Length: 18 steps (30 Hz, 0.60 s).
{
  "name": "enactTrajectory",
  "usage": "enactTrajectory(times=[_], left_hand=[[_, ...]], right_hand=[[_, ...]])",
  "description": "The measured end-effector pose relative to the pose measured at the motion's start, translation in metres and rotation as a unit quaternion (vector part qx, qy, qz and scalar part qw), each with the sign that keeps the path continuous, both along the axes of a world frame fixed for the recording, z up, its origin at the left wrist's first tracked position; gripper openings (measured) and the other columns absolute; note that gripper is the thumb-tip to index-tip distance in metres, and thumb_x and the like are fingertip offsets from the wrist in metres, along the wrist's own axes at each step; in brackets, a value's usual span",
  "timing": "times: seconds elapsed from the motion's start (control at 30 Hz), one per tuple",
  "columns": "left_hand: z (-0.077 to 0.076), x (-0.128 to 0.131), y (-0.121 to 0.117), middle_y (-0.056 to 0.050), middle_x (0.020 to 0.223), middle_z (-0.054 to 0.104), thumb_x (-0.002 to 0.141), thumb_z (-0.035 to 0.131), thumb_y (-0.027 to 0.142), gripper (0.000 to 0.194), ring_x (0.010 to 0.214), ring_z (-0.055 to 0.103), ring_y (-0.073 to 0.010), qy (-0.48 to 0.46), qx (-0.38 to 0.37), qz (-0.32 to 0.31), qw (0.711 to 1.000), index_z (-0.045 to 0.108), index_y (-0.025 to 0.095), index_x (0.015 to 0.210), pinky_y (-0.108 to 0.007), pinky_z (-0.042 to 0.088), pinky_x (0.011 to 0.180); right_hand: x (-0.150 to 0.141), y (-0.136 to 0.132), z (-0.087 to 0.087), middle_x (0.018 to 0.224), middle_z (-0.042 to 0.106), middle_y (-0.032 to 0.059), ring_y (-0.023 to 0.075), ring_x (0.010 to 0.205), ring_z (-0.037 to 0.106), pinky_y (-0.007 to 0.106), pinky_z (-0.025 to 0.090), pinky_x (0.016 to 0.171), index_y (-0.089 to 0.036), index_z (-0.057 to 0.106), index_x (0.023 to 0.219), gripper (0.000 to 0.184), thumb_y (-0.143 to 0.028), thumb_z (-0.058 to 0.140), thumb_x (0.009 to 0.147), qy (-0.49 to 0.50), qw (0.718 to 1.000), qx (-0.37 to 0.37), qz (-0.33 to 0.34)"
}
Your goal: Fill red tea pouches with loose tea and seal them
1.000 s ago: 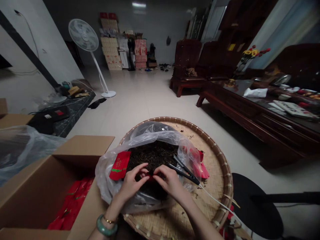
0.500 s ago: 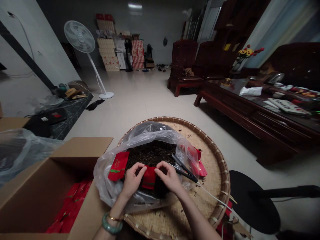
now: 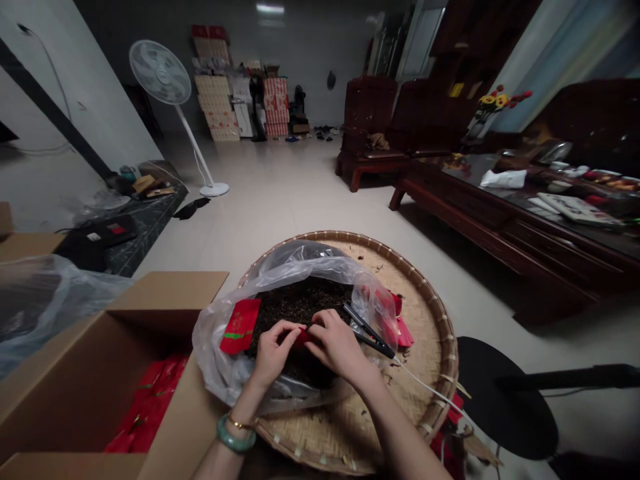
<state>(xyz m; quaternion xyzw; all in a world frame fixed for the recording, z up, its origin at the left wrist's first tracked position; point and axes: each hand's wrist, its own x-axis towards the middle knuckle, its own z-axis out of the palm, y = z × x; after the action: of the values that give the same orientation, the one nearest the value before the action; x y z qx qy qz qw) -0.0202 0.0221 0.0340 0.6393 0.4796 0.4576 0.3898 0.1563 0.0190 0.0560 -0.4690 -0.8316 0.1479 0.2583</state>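
My left hand [image 3: 274,352] and my right hand [image 3: 336,342] meet over an open clear plastic bag [image 3: 215,333] full of dark loose tea leaves [image 3: 287,305]. Between their fingertips is a small red packet [image 3: 302,339], mostly covered by my fingers. Both hands are closed on it. Another red packet [image 3: 241,325] with a green stripe lies flat at the bag's left side. Right of my hands rests a black hair-straightener-like tool [image 3: 373,339] with a white cord. Crumpled red packets [image 3: 400,327] lie beyond it, partly behind the plastic.
The bag sits on a round woven bamboo tray [image 3: 425,313]. An open cardboard box [image 3: 170,293] with several red packets [image 3: 150,400] stands at left. A round black base [image 3: 505,380] is at right. A white fan [image 3: 161,72] and a dark wooden table [image 3: 480,220] stand farther off.
The red packet was spread flat between both hands, and now it is folded or rolled up, mostly hidden by the fingers. My right hand has moved left and turned over it.
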Motion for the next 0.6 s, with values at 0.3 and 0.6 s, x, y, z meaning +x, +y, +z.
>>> enactTrajectory(times=[0.3, 0.6], left_hand=[[0.0, 0.008, -0.007, -0.003, 0.075, 0.071, 0.082, 0.055, 0.03, 0.016, 0.068, 0.065, -0.0148, 0.006, 0.01, 0.0, 1.0, 0.065, 0.017, 0.078, -0.022, 0.05, 0.064], [0.001, 0.013, -0.01, -0.001, 0.069, 0.068, 0.081, 0.055, 0.032, 0.017, 0.063, 0.064, -0.0142, 0.015, 0.006, 0.039, 0.999, 0.063, 0.017, 0.077, -0.022, 0.05, 0.062]], right_hand=[[-0.003, -0.012, 0.001, 0.092, 0.058, 0.0064, 0.0197, 0.09, 0.051, 0.032, 0.047, 0.078, -0.019, 0.064, 0.085, 0.011, -0.028, 0.057, 0.086, 0.014, 0.999, -0.045, 0.006], [-0.006, -0.015, -0.001, 0.095, 0.062, 0.0064, 0.0199, 0.092, 0.053, 0.033, 0.045, 0.081, -0.021, 0.067, 0.085, 0.009, -0.025, 0.059, 0.085, 0.135, 0.988, -0.07, -0.004]])
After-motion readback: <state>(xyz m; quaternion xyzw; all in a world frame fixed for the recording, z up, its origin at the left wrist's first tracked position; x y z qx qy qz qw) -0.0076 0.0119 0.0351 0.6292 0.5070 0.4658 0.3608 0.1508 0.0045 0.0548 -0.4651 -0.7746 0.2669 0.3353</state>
